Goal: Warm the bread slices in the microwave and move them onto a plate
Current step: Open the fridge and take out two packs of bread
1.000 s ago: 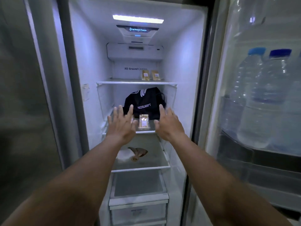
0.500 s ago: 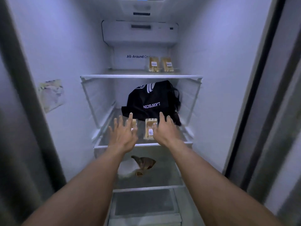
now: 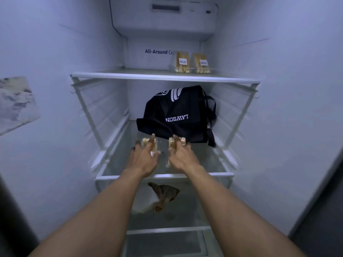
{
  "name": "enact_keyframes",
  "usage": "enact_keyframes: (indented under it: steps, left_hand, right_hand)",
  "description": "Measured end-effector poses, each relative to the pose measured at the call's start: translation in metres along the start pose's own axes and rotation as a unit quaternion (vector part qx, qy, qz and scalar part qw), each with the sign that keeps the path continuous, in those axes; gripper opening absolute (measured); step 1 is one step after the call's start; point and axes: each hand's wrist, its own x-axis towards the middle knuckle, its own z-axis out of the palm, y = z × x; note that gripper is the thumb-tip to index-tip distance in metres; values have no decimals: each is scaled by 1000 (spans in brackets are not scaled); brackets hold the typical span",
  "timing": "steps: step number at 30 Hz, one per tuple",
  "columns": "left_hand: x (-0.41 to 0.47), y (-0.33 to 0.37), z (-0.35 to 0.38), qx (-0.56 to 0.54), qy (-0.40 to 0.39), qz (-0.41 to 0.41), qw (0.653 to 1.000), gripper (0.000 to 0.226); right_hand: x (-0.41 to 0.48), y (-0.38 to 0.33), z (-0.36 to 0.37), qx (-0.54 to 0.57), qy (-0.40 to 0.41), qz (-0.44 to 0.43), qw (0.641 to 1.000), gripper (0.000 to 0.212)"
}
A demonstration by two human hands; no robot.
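Left hand (image 3: 143, 160) lay over left bread pack (image 3: 145, 140), right hand (image 3: 182, 157) over right bread pack (image 3: 183, 140), on middle shelf (image 3: 111, 177), six o'clock of black bag (image 3: 176, 112). Whether either hand had closed could not be told. Advised: pinch pack sides, lift level

Interior of a household-type refrigerator, indicating a kitchen or pantry area. The white moulded plastic liner (image 3: 278, 89) carries clear glass shelves with white front trim (image 3: 167, 77). A white cooling-duct housing (image 3: 163, 21) sits high on the rear wall, above the printed words "All-Around C…". Stored goods include two clear plastic packs of sliced bread with barcode labels (image 3: 182, 62) on the upper shelf and a black fabric carrier bag with white lettering (image 3: 176, 115) one shelf below.
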Motion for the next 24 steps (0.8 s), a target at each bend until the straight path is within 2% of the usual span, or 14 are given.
enact_keyframes:
  steps: [3,7,13,18,24]
  left_hand:
    - [6,-1,0,-5,9,-11,1000,65]
    - [5,2,-2,5,9,-25,1000,65]
    - [6,2,-4,18,-10,-51,998,96]
    - [5,7,-6,4,-25,-92,995,101]
    - [-4,12,-9,-8,8,-116,993,93]
  right_hand:
    - [8,0,3,-7,7,8,1000,74]
    - [14,0,2,-19,13,28,999,80]
    - [19,1,3,-34,-9,54,998,106]
    - [14,2,7,-19,9,68,997,104]
    - [4,6,-1,-10,26,78,997,98]
